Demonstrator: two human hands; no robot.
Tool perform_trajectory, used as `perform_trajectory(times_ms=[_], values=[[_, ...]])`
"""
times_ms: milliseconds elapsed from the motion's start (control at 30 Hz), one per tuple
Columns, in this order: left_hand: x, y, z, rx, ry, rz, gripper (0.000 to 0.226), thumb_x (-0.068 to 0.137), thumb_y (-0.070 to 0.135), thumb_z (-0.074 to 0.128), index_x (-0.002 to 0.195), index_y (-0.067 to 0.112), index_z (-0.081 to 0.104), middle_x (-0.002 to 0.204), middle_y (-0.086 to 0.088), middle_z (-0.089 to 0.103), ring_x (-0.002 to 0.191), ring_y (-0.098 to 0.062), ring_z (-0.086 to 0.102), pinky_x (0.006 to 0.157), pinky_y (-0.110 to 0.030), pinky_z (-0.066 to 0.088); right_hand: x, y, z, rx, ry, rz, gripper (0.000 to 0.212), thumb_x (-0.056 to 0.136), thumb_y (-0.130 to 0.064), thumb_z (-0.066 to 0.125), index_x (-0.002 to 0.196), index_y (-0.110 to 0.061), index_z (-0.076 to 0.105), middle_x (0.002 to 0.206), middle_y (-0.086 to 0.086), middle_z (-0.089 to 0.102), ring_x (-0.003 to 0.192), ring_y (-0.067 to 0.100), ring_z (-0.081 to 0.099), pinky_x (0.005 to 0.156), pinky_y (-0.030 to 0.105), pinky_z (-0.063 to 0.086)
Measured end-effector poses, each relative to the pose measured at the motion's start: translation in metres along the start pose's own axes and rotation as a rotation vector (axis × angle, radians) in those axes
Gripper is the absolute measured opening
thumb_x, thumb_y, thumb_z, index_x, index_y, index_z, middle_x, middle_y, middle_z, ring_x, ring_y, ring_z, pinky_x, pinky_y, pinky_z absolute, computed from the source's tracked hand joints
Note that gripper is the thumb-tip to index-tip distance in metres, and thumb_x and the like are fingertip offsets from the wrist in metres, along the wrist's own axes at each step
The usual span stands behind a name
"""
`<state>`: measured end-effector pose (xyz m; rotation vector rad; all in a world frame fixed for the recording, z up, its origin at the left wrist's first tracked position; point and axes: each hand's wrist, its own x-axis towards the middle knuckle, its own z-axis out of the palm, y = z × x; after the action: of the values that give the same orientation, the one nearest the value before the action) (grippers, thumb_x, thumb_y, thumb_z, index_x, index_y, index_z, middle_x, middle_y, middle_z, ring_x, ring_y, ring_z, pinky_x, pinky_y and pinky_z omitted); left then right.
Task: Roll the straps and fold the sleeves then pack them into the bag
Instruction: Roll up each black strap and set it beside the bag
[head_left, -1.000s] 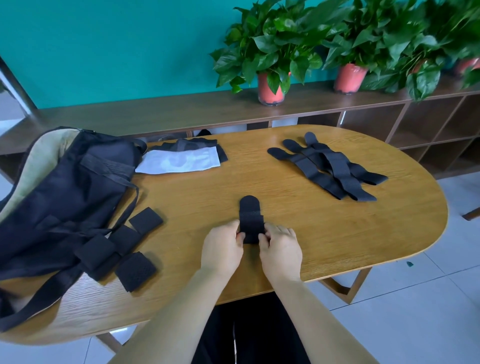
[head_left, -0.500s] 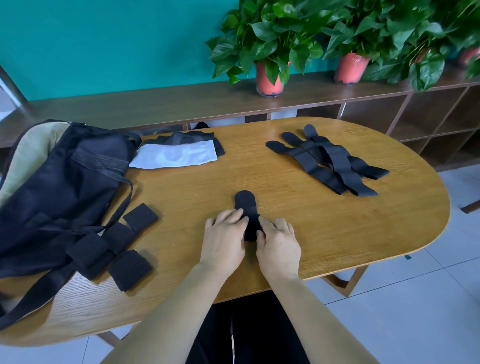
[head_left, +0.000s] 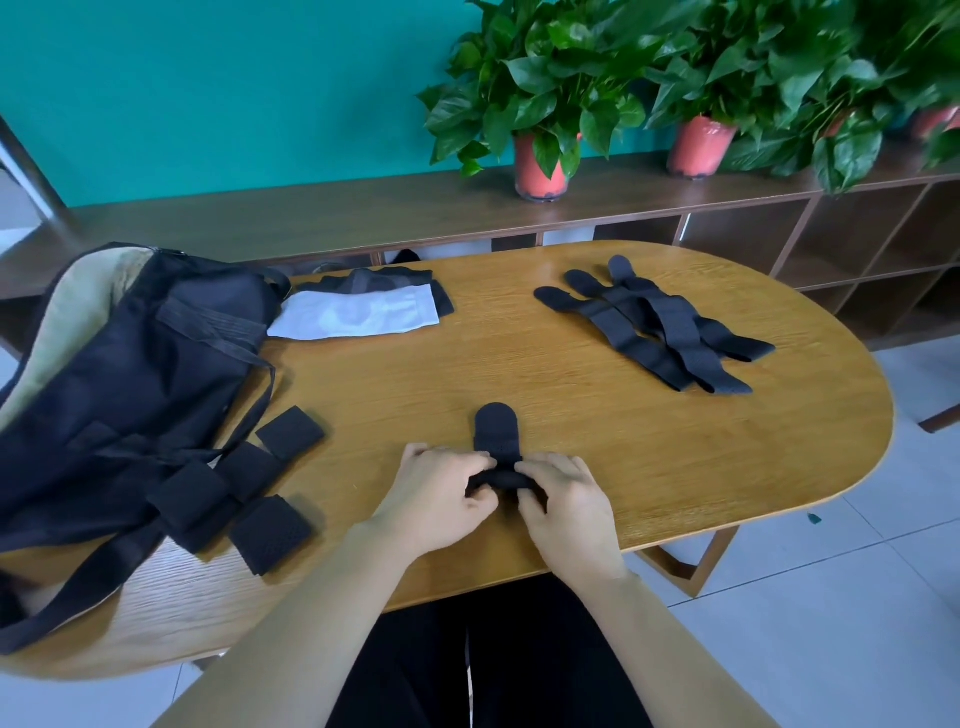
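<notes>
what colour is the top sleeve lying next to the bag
The top sleeve is white, lying over a black sleeve; seen in the head view.

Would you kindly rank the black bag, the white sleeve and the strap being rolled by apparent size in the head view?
Largest: black bag.
Then: white sleeve.
Smallest: strap, partly rolled and covered by the left hand and right hand.
</notes>
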<state>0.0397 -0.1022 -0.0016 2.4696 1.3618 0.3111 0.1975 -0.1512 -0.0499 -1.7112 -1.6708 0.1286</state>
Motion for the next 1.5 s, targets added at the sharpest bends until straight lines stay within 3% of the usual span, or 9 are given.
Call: perform_trajectory(times_ms=[100, 300, 367, 433, 733, 933, 1033, 1167, 1500], values=[[-0.004, 0.002, -0.003, -0.101, 0.005, -0.065, 0.040, 0.093, 0.030, 0.048, 0.133, 0.031, 0.054, 0.060, 0.019, 0.052, 0.065, 0.000, 0.050, 0.100, -0.029, 0.030, 0.000, -0.002, -0.003, 0.105, 0.000, 0.067, 0.022, 0.085, -0.010, 0.065, 0.106, -0.013, 0.071, 0.101, -0.004, 0.069, 0.094, 0.014, 0.055, 0.074, 0.021, 0.044], [0.006, 0.001, 0.009, -0.216, 0.142, -0.191, 0.033, 0.094, 0.026, 0.055, 0.126, 0.021, 0.057, 0.096, 0.006, 0.068, 0.091, -0.017, 0.063, 0.090, -0.041, 0.048, 0.015, -0.011, 0.007, 0.028, 0.025, 0.194, 0.013, 0.090, -0.020, 0.061, 0.089, -0.008, 0.067, 0.094, 0.000, 0.064, 0.090, 0.018, 0.050, 0.064, 0.024, 0.036], [0.010, 0.003, 0.011, -0.194, 0.174, -0.239, 0.006, 0.093, 0.022, 0.055, 0.094, 0.021, 0.061, 0.088, 0.004, 0.067, 0.080, -0.020, 0.062, 0.081, -0.042, 0.050, 0.020, -0.013, 0.008, -0.006, 0.009, 0.242, 0.016, 0.092, -0.023, 0.057, 0.091, -0.009, 0.066, 0.097, -0.001, 0.064, 0.092, 0.017, 0.050, 0.063, 0.025, 0.037], [0.015, 0.004, 0.014, -0.172, 0.231, -0.289, 0.029, 0.092, 0.019, 0.055, 0.067, 0.024, 0.042, 0.076, 0.003, 0.064, 0.070, -0.023, 0.059, 0.072, -0.040, 0.049, 0.026, -0.015, 0.010, -0.019, -0.010, 0.274, 0.017, 0.094, -0.025, 0.054, 0.099, -0.013, 0.065, 0.100, -0.002, 0.063, 0.094, 0.016, 0.052, 0.064, 0.026, 0.038], [0.023, 0.008, 0.013, -0.078, 0.231, -0.339, 0.046, 0.094, 0.020, 0.055, 0.056, 0.023, 0.028, 0.053, 0.007, 0.038, 0.056, -0.021, 0.040, 0.067, -0.035, 0.040, 0.035, -0.019, 0.019, -0.154, -0.036, 0.337, 0.034, 0.097, -0.033, 0.048, 0.126, -0.022, 0.059, 0.115, -0.001, 0.057, 0.097, 0.017, 0.058, 0.062, 0.023, 0.036], [0.025, 0.007, 0.015, -0.081, 0.207, -0.333, 0.006, 0.094, 0.027, 0.055, 0.090, 0.023, 0.055, 0.093, 0.002, 0.060, 0.090, -0.023, 0.061, 0.083, -0.038, 0.047, 0.032, -0.022, 0.020, -0.136, 0.026, 0.286, 0.041, 0.093, -0.026, 0.055, 0.134, -0.022, 0.051, 0.111, 0.002, 0.057, 0.089, 0.020, 0.060, 0.058, 0.026, 0.043], [0.024, 0.005, 0.022, -0.071, 0.212, -0.292, 0.049, 0.097, 0.025, 0.051, 0.144, 0.022, 0.040, 0.126, -0.003, 0.049, 0.103, -0.024, 0.059, 0.089, -0.036, 0.050, 0.029, -0.022, 0.024, -0.141, 0.100, 0.153, 0.034, 0.078, -0.010, 0.073, 0.110, -0.020, 0.069, 0.092, 0.003, 0.059, 0.064, 0.020, 0.060, 0.041, 0.020, 0.037], [0.020, 0.005, 0.028, 0.130, 0.200, -0.202, 0.043, 0.098, 0.022, 0.045, 0.140, 0.027, 0.046, 0.133, 0.002, 0.043, 0.117, -0.020, 0.044, 0.090, -0.032, 0.035, 0.031, -0.021, 0.026, -0.226, 0.115, 0.104, 0.025, 0.069, -0.005, 0.079, 0.088, -0.020, 0.074, 0.079, 0.002, 0.058, 0.060, 0.021, 0.055, 0.037, 0.021, 0.037], [-0.011, -0.013, 0.003, 0.348, 0.203, -0.151, 0.035, 0.099, 0.030, 0.037, 0.124, 0.022, 0.059, 0.125, 0.007, 0.049, 0.117, -0.017, 0.036, 0.088, -0.034, 0.019, 0.026, -0.033, 0.034, -0.160, 0.003, -0.069, 0.023, 0.078, -0.010, 0.072, 0.099, -0.021, 0.075, 0.084, 0.001, 0.062, 0.076, 0.027, 0.054, 0.057, 0.039, 0.048]])
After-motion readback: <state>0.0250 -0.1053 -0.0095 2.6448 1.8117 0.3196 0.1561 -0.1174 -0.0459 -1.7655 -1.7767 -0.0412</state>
